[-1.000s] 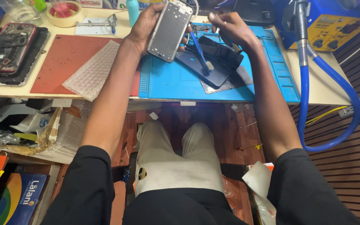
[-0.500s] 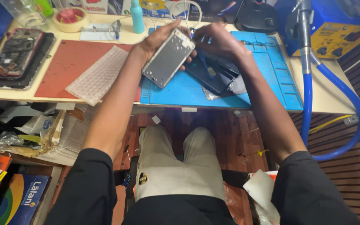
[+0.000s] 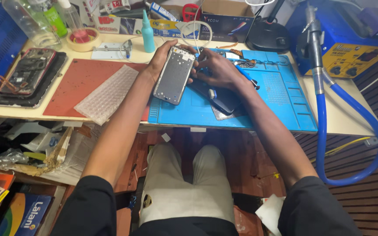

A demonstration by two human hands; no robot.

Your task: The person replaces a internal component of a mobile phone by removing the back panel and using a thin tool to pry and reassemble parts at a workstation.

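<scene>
My left hand (image 3: 162, 58) holds a grey phone frame (image 3: 174, 75) by its top end, tilted over the blue work mat (image 3: 281, 100). My right hand (image 3: 217, 67) rests against the frame's right edge and grips a thin blue tool (image 3: 246, 75) that points away to the right. Under my right hand a dark phone body (image 3: 224, 99) lies on the mat, partly hidden by my wrist.
A red mat (image 3: 79, 83) with a bubble-wrap sheet (image 3: 106, 92) lies to the left, and opened phones (image 3: 27, 74) are stacked beyond it. A teal bottle (image 3: 148, 34), a tape roll (image 3: 83, 38), a hot-air handle with blue hose (image 3: 324, 109) and a yellow-blue station (image 3: 355, 52) stand around.
The phone frame has come lower and closer to the mat. My right hand has shifted onto its right edge.
</scene>
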